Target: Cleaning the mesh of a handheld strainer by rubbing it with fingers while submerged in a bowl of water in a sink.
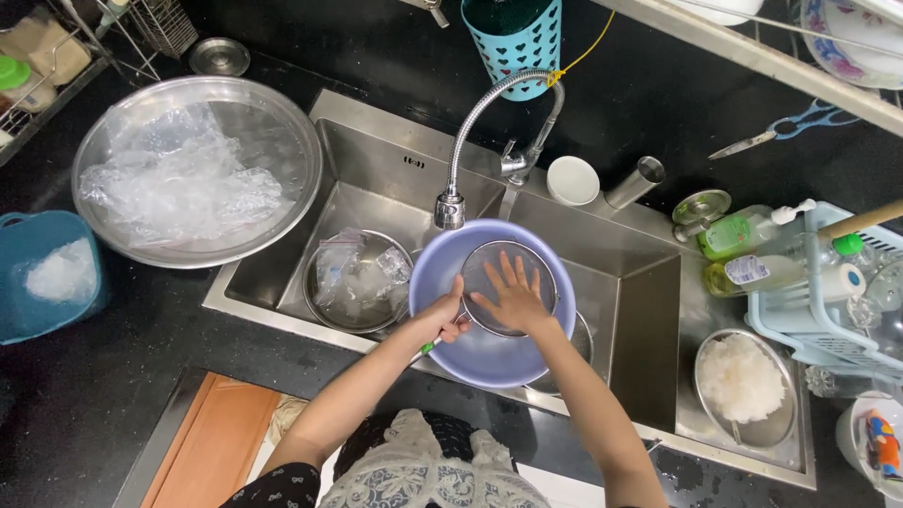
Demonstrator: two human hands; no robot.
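Left hand point(440, 315) gripping sieve handle; right hand point(515, 299) fingers spread, pressed flat inside wire sieve point(489, 273). Sieve sits in lavender bowl point(489, 353) over steel sink point(376, 188), under flexible tap point(450, 209).

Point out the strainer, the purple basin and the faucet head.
strainer point(489, 282): head view, on the bare mesh left of the right hand.
purple basin point(489, 357): head view, on its inner wall nearest the person.
faucet head point(450, 211): head view, on the metal nozzle end.

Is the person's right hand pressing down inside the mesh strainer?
Yes: the right hand lies flat, fingers spread, inside the round mesh strainer, which sits in the purple basin over the sink.
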